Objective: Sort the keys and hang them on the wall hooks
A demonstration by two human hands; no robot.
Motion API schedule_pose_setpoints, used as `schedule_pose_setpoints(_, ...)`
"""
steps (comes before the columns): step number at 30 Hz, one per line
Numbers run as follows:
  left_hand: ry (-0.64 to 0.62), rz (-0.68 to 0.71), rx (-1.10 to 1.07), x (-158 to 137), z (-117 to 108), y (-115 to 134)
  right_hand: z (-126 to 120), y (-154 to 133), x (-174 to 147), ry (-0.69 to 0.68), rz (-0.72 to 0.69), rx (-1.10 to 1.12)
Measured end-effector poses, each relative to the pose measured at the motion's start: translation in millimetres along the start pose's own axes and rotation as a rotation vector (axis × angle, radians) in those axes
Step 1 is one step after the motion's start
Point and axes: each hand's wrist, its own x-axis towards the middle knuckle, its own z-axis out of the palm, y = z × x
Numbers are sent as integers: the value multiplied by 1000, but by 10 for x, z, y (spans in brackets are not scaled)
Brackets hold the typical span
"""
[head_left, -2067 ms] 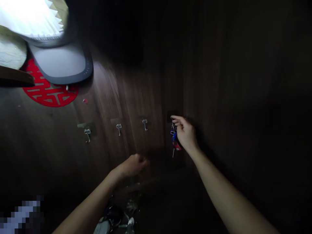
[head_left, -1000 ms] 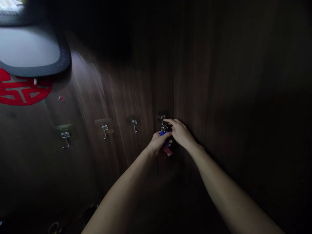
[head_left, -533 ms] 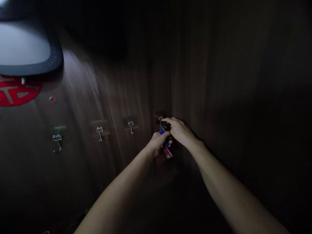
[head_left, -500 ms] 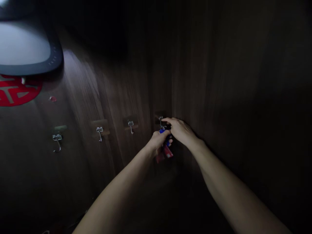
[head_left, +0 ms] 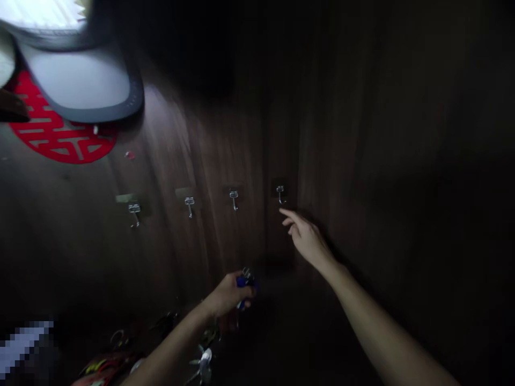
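My left hand (head_left: 231, 295) is closed around a blue-tagged key ring (head_left: 244, 282), low in front of the wooden panel. Metal rings poke out above the fingers, and the rest of the bunch is mostly hidden by the hand and the dark. Higher and to the right, my right hand (head_left: 308, 238) holds nothing. Its index finger is stretched out just below the rightmost metal hook (head_left: 280, 194), which has nothing hanging on it, and its other fingers are partly bent.
Three more silver hooks, among them a middle one (head_left: 190, 206), run leftward along the panel. A grey-brimmed cap (head_left: 86, 86) hangs at upper left over a red paper cutout (head_left: 60, 145). Loose keys (head_left: 204, 367) and a reddish item (head_left: 107, 370) lie below my left forearm.
My left hand has brought the key ring away from the rightmost hook, down and to the left. My right hand has dropped slightly from the hook. The view has shifted left.
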Motion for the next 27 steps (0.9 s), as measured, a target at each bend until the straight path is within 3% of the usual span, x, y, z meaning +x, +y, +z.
schedule_pose_setpoints(2, 90, -73, 95, -212, -147, -346, 270, -58, -326, -108, 15, 89)
schedule_pose_setpoints(4, 136, 3, 146, -401, -255, -562, 538, -168, -632, -261, 16, 160)
schedule_pose_setpoints(7, 120, 148, 218, -648, -382, -673, 840, -427, -997, -448, 28, 228)
schedule_pose_setpoints(10, 138, 215, 389, -925, -593, -669, 986, -730, -1249, -612, -1, 253)
schedule_pose_setpoints(15, 517, 242, 965, -1477, -1247, -806, 1109, -1129, -1545, -778, 3, 185)
schedule_pose_setpoints(17, 682, 96, 1185, -1658, -1468, -946, 1186, -1250, -1624, -815, -42, 145)
schedule_pose_setpoints(18, 699, 12, 1240, -1731, -1541, -1023, 1230, -1308, -1649, -829, -65, 128)
schedule_pose_setpoints(21, 546, -24, 1291, -1894, -1606, -1223, 1355, -1469, -1661, -853, -99, 97)
schedule_pose_setpoints(24, 381, 154, 1295, -2017, -1562, -1333, 1416, -1597, -1609, -859, -147, 121)
schedule_pose_setpoints(27, 310, 288, 1252, -2107, -1552, -1365, 1421, -1659, -1587, -838, -231, 198)
